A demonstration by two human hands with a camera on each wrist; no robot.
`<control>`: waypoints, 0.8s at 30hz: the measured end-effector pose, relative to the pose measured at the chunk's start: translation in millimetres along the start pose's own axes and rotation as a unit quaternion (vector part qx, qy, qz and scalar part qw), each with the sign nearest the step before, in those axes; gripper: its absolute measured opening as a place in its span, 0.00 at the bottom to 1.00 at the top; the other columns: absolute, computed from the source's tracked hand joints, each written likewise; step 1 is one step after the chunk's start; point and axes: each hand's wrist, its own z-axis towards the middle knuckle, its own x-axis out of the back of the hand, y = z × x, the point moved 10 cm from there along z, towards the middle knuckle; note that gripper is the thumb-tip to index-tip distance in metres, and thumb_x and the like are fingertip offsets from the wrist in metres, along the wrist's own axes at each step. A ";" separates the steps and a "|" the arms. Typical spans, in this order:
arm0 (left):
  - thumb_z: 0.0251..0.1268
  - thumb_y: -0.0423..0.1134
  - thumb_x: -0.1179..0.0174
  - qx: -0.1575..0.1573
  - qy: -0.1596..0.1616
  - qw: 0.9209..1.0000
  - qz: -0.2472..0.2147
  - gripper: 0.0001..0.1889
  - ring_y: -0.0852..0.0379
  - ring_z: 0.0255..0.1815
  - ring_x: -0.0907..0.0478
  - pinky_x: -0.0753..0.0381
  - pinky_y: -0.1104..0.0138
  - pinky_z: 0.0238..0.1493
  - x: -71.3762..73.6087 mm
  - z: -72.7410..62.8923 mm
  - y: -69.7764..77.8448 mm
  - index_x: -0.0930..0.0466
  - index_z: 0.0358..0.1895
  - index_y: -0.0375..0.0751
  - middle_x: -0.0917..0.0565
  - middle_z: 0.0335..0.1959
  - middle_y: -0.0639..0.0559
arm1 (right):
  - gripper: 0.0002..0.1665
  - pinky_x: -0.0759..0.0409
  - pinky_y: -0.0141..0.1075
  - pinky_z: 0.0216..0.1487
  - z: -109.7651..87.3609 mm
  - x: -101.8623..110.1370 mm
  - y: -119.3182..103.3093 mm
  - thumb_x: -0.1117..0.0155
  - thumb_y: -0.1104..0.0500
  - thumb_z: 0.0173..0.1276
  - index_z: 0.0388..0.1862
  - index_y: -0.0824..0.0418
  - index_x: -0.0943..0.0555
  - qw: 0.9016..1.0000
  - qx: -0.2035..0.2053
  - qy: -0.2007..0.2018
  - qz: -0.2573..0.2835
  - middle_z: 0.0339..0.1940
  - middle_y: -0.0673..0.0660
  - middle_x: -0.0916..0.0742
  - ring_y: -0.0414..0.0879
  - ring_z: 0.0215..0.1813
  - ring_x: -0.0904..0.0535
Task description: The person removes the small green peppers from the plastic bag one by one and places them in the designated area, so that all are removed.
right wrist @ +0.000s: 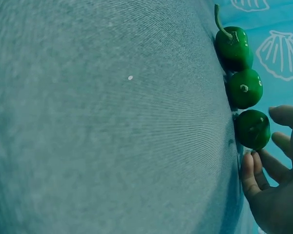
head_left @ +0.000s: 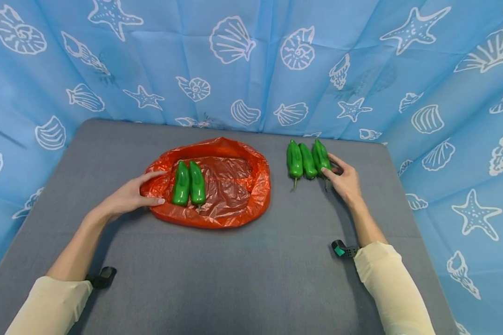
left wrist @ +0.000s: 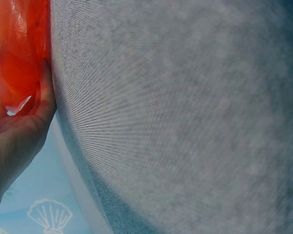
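A red plastic bag (head_left: 260, 195) lies with its mouth spread wide, and two green peppers (head_left: 181, 184) rest side by side in its left part. My left hand (head_left: 136, 193) holds the bag's left edge, thumb toward the front and index finger farther back; the left wrist view shows the fingers along the red plastic (left wrist: 19, 53). To the right of the bag, three more green peppers stand in a row on the table. Around the rightmost pepper (head_left: 319, 153), my right hand (head_left: 344, 179) has its thumb and fingers curled, fingertips right at its sides (right wrist: 253, 129).
The left pepper (head_left: 294, 160) and middle pepper (head_left: 308, 160) of the row lie close against the rightmost one. Grey cloth covers the table (head_left: 234, 279). A blue curtain (head_left: 268, 83) with white shells hangs behind the back edge and at both sides.
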 end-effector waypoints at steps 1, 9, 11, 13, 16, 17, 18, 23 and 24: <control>0.63 0.49 0.31 0.000 0.000 1.000 0.001 0.46 0.31 0.75 0.49 0.44 0.35 0.68 0.1 0.1 0.0 0.48 0.79 0.49 0.49 0.77 0.31 | 0.32 0.26 0.34 0.44 -0.4 1.6 -0.4 0.36 0.50 0.72 0.73 0.52 0.29 1.000 0.003 0.007 0.000 0.69 0.57 0.22 0.56 0.57 0.22; 0.62 0.49 0.31 0.000 -0.002 1.000 -0.006 0.46 0.32 0.75 0.48 0.43 0.35 0.68 -0.7 0.9 0.0 0.48 0.79 0.48 0.49 0.77 0.31 | 0.27 0.25 0.24 0.40 -3.2 14.9 -9.7 0.35 0.55 0.71 0.67 0.55 0.23 0.996 0.043 0.079 0.030 0.63 0.53 0.18 0.43 0.48 0.20; 0.63 0.49 0.31 0.000 0.000 1.000 -0.006 0.46 0.32 0.74 0.48 0.42 0.35 0.68 -0.5 1.3 1.0 0.48 0.79 0.48 0.49 0.77 0.31 | 0.25 0.25 0.23 0.41 -5.1 19.4 -16.6 0.34 0.58 0.70 0.65 0.56 0.21 0.992 0.063 0.101 0.046 0.61 0.55 0.16 0.40 0.45 0.20; 0.63 0.49 0.31 0.001 0.000 1.000 -0.005 0.46 0.33 0.74 0.47 0.42 0.36 0.68 -0.5 1.4 1.9 0.48 0.79 0.48 0.49 0.77 0.31 | 0.23 0.25 0.24 0.40 -11.0 24.2 -30.6 0.34 0.63 0.68 0.63 0.59 0.19 0.987 0.085 0.121 0.066 0.58 0.59 0.15 0.39 0.43 0.20; 0.63 0.49 0.31 0.002 0.000 1.000 -0.003 0.46 0.32 0.74 0.47 0.42 0.36 0.68 -0.8 1.5 2.3 0.48 0.79 0.48 0.49 0.77 0.31 | 0.22 0.24 0.24 0.39 -22.9 29.7 -57.3 0.34 0.70 0.65 0.59 0.66 0.18 0.978 0.119 0.140 0.096 0.54 0.66 0.14 0.42 0.40 0.20; 0.63 0.49 0.31 0.003 -0.001 1.000 -0.003 0.46 0.32 0.75 0.48 0.43 0.36 0.68 -0.8 1.4 1.9 0.49 0.79 0.48 0.49 0.77 0.31 | 0.22 0.24 0.24 0.39 -27.3 30.5 -66.7 0.35 0.72 0.64 0.58 0.68 0.18 0.976 0.132 0.140 0.105 0.53 0.68 0.14 0.44 0.39 0.19; 0.63 0.49 0.31 0.004 -0.001 1.000 -0.001 0.46 0.32 0.75 0.48 0.43 0.36 0.68 -0.9 1.3 1.4 0.49 0.79 0.47 0.49 0.77 0.30 | 0.21 0.23 0.25 0.39 -31.1 30.6 -75.1 0.35 0.73 0.64 0.57 0.70 0.18 0.974 0.144 0.139 0.110 0.52 0.70 0.14 0.45 0.38 0.19; 0.63 0.49 0.32 0.008 0.001 1.000 0.001 0.46 0.32 0.75 0.49 0.44 0.35 0.68 -0.6 0.8 -0.2 0.48 0.79 0.47 0.49 0.77 0.31 | 0.20 0.21 0.26 0.40 -40.7 23.6 -98.0 0.36 0.75 0.63 0.56 0.73 0.19 0.968 0.187 0.111 0.123 0.51 0.72 0.15 0.45 0.39 0.19; 0.63 0.49 0.32 0.009 0.002 1.000 0.001 0.45 0.32 0.75 0.49 0.44 0.35 0.68 -0.7 0.8 -0.3 0.48 0.79 0.48 0.49 0.77 0.31 | 0.20 0.21 0.27 0.40 -41.9 21.6 -100.6 0.36 0.75 0.64 0.56 0.73 0.19 0.968 0.191 0.104 0.127 0.51 0.72 0.15 0.45 0.39 0.19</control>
